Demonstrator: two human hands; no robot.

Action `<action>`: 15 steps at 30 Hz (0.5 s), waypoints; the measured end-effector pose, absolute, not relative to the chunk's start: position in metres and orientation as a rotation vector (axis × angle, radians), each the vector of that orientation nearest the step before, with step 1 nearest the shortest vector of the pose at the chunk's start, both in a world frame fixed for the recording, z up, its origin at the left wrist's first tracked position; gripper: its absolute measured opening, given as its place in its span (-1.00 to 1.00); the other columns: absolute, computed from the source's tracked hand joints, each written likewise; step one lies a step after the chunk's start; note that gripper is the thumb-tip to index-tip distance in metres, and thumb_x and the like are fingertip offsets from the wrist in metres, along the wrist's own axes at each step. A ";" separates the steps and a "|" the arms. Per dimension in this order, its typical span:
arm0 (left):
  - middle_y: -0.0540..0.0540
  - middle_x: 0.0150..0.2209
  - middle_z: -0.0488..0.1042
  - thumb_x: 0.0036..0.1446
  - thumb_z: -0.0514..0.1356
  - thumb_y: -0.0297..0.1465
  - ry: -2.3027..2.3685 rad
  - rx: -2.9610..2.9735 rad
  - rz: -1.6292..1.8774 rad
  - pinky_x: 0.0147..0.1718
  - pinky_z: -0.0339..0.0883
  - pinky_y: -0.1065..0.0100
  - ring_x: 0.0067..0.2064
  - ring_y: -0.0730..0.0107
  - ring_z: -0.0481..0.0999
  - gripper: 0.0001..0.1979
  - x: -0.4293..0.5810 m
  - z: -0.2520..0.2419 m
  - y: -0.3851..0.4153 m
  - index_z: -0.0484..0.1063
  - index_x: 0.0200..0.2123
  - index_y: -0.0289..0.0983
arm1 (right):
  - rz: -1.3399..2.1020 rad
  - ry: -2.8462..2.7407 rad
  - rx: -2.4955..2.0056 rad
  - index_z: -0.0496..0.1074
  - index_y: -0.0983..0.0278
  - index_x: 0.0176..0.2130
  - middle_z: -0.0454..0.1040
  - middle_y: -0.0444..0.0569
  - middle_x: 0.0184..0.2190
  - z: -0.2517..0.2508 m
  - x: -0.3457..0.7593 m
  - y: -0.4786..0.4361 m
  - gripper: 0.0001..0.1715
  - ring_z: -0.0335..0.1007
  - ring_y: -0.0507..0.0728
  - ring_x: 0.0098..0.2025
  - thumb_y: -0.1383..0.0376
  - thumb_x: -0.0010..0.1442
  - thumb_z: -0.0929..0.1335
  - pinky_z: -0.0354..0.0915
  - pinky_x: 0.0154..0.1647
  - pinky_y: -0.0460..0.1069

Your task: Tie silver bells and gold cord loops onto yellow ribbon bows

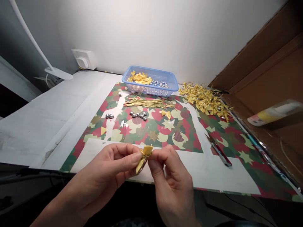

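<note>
Above the table's front edge, a small yellow ribbon bow (144, 156) is pinched between the thumb and fingers of my left hand (115, 164). Thin golden cord seems to circle its middle. My right hand (174, 178) is closed at the bow's right side, thumb and forefinger pressed together against it; any cord end between them is hidden. Beyond the hands lie another yellow bow (166, 114), several silver beads (138, 115) and a second small group of silver beads (109, 116). A bundle of golden cords (148, 102) lies behind these.
A blue basket (174, 82) holding yellow bows and silver beads stands against the wall. Finished-looking bows with cords form a pile (205, 99) at the back right. Red-handled tweezers or snips (220, 151) lie right. A cardboard wall (267, 63) and plastic bottle (274, 113) border that side.
</note>
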State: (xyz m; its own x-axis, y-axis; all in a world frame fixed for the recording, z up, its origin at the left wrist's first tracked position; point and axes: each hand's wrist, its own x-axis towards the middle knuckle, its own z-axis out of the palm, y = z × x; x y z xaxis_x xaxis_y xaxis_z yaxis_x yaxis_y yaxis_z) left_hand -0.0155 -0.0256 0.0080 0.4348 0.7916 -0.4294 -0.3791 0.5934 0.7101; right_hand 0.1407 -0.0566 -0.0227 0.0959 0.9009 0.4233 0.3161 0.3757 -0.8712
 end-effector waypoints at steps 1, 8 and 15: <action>-0.01 -0.45 0.48 0.14 0.44 -0.40 0.822 0.573 0.780 -0.36 0.35 0.60 -0.38 0.51 0.37 -0.83 -0.016 0.007 -0.026 0.62 -0.47 -0.33 | 0.621 -1.463 -1.164 0.49 0.20 -0.26 0.40 -0.16 -0.42 -0.023 0.141 -0.056 -0.79 0.35 0.03 -0.40 0.43 0.38 0.31 0.32 -0.39 -0.08; -0.03 -0.43 0.50 0.14 0.45 -0.37 0.845 0.577 0.776 -0.36 0.36 0.57 -0.37 0.50 0.37 -0.83 -0.016 0.006 -0.027 0.62 -0.43 -0.34 | 0.621 -1.468 -1.155 0.49 0.20 -0.26 0.42 -0.18 -0.43 -0.024 0.142 -0.057 -0.82 0.37 0.01 -0.40 0.45 0.35 0.34 0.36 -0.35 -0.09; -0.02 -0.46 0.49 0.08 0.49 -0.35 0.857 0.625 0.804 -0.34 0.35 0.56 -0.36 0.48 0.38 -0.81 -0.012 0.004 -0.029 0.61 -0.46 -0.33 | 0.634 -1.464 -1.160 0.49 0.22 -0.26 0.45 -0.15 -0.42 -0.025 0.141 -0.058 -0.82 0.43 0.03 -0.40 0.44 0.36 0.33 0.37 -0.38 -0.06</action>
